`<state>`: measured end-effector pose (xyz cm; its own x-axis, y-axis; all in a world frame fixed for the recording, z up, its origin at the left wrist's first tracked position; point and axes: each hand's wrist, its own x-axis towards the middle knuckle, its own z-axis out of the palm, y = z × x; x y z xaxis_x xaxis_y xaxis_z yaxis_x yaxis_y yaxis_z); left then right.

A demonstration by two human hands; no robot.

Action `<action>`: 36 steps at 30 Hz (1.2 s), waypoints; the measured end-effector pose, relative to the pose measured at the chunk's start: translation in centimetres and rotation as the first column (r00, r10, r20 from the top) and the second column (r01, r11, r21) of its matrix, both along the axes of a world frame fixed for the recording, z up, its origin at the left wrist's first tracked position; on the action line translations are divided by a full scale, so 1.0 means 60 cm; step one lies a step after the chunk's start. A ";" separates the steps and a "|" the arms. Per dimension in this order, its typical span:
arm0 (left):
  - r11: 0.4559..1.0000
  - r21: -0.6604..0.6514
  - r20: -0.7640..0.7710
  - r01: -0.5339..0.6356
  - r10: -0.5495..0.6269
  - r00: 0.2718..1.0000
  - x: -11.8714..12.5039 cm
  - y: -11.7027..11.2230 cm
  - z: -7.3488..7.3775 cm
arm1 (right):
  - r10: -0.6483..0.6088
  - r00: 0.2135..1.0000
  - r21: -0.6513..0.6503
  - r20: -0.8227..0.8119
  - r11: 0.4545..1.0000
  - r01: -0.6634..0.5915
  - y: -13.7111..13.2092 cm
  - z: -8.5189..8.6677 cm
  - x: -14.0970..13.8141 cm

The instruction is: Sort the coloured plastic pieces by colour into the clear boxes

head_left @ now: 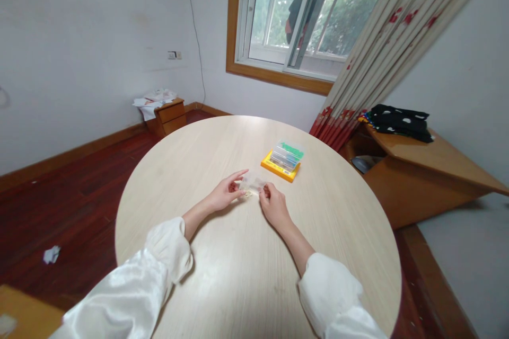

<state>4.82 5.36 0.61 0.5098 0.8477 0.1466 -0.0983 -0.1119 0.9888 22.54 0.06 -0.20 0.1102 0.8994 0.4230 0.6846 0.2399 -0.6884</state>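
Both my hands rest near the middle of a round pale wooden table (222, 270). Between them is a small clear plastic bag (252, 183) with small pale bits inside. My left hand (226, 192) pinches the bag's left end, its index finger stretched out over it. My right hand (273, 204) is closed on the bag's right end. Just beyond the bag stands a clear plastic compartment box (287, 153) with a green part inside, lying on a yellow tray or lid (278, 169).
A low wooden cabinet (417, 175) with dark dotted cloth (400, 121) on it stands at the right, beside a hanging curtain (382, 53). A small wooden bedside stand (167, 115) with papers is by the far wall. Crumpled paper (51, 254) lies on the red floor.
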 end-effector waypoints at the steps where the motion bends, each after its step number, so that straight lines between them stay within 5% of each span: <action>1: 1.000 -0.012 0.013 0.015 -0.015 1.000 -0.001 0.000 0.000 | -0.005 1.000 0.003 0.000 1.000 0.005 0.000 -0.001 0.000; 5: 0.999 0.008 -0.010 0.041 -0.041 0.999 -0.007 0.001 0.004 | -0.020 1.000 0.006 0.006 1.000 0.020 0.002 -0.003 0.003; 15: 0.927 0.364 -0.191 0.089 -0.020 0.981 -0.019 -0.014 0.040 | -0.043 0.992 0.070 -0.122 0.996 0.052 0.004 -0.004 0.008; 21: 0.943 0.332 -0.246 0.038 0.047 0.968 -0.021 -0.014 0.037 | -0.065 0.989 0.072 -0.132 0.995 0.075 0.001 0.000 0.006; 27: 0.937 0.313 -0.282 0.155 -0.064 0.957 -0.026 -0.013 0.044 | -0.067 0.979 0.079 -0.195 0.993 0.084 0.001 0.001 0.007; 36: 0.987 -0.008 0.069 0.158 -0.157 0.985 -0.026 -0.002 0.033 | -0.083 0.962 0.099 -0.261 0.989 0.112 0.002 0.003 0.007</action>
